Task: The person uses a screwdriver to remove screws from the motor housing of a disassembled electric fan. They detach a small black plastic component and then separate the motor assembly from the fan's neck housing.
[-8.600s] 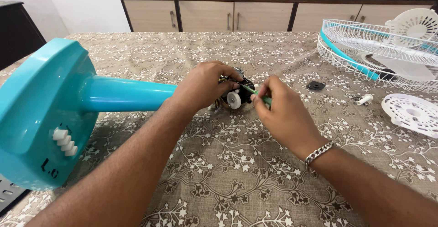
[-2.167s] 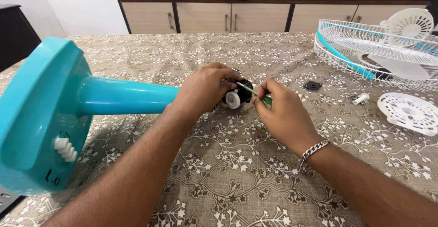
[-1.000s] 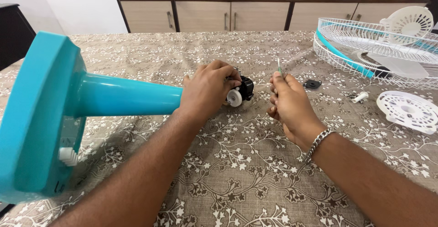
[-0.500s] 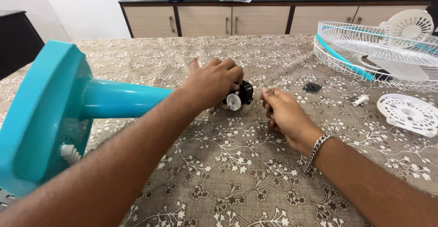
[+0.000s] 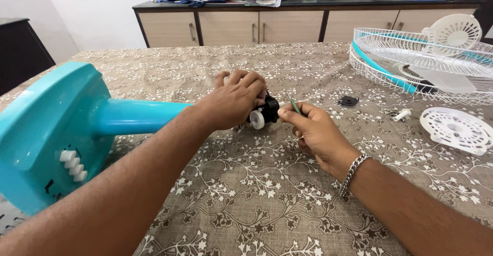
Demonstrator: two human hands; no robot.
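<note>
Nearest me, my forearms run out over the patterned cloth on the bench (image 5: 267, 204), and at my left lies the turquoise fan stand (image 5: 46, 132), tipped on its side with its wide base toward me and its tube pointing away across the bench. My left hand (image 5: 231, 102) wraps the far end of that tube, fingers curled tight over the black motor block (image 5: 268, 108) with its small white wheel (image 5: 256, 119) facing me. I judge the stand bulky but light, stiff smooth plastic that could roll, so the tube near the block is the place to hold it; the block itself looks dense and hard, with small parts I should not squeeze. My right hand (image 5: 316, 132) sits just beside the block, fingers pinched narrow on a thin green-handled screwdriver (image 5: 295, 107) whose tip points toward the block; it is slim and slippery-looking, best gripped low on the handle. The base shows white push buttons (image 5: 73, 162) and small dark markings beside them. Farther right lie a white round slotted cover (image 5: 456, 129), a small white peg (image 5: 401, 115) and a small black cap (image 5: 348, 101). Beyond them rest the white wire fan guards (image 5: 411, 55) with a turquoise rim. At the back stands a beige cabinet (image 5: 257, 27) with cloth and clutter on its dark top.
</note>
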